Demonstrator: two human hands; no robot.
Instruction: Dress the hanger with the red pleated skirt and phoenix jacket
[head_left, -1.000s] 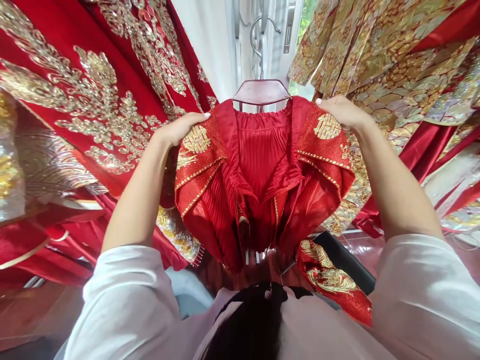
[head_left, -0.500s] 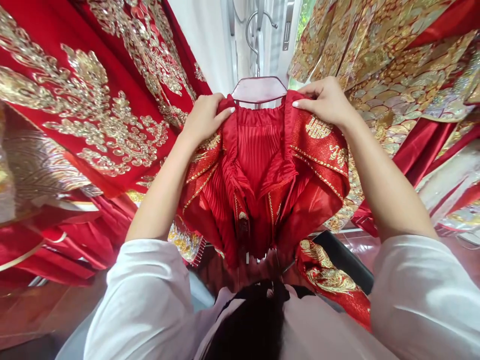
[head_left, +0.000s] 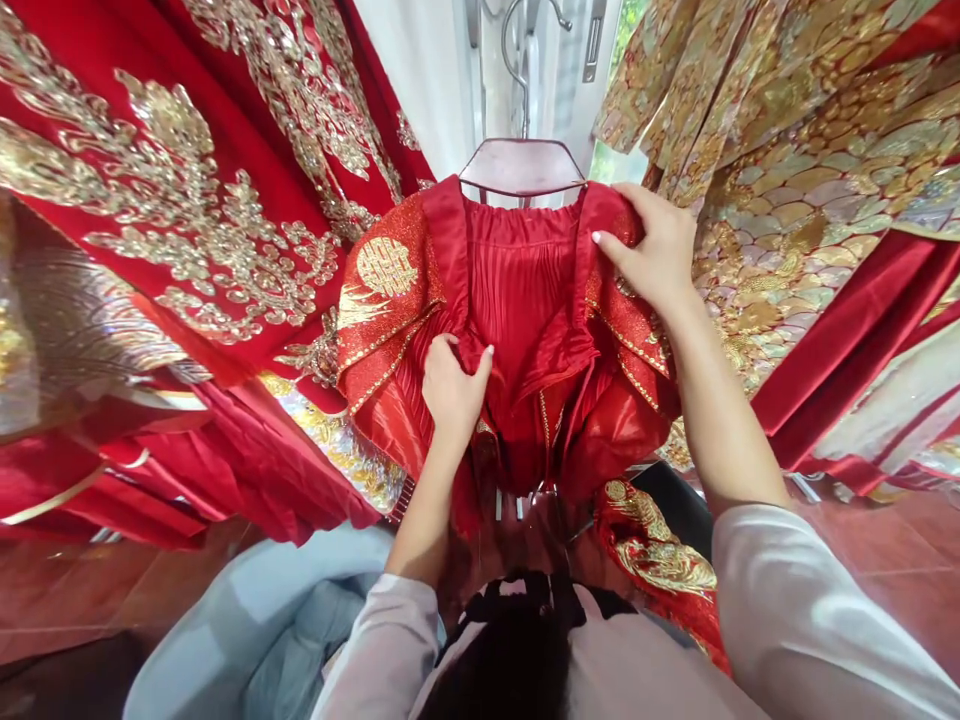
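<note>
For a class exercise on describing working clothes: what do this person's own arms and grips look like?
Both sleeves are whitish, loose and softly creased, with no marking that shows, and end near the elbow. Below them, the forearms, left grip and right grip are bare and ungloved.

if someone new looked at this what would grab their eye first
Probably the bright red pleated top in the middle, hung on a hanger, with a gold emblem on its shoulder at picture left. Next, the red garment with glittering gold embroidery at upper left, and the gold scale-patterned garment at upper right.
</note>
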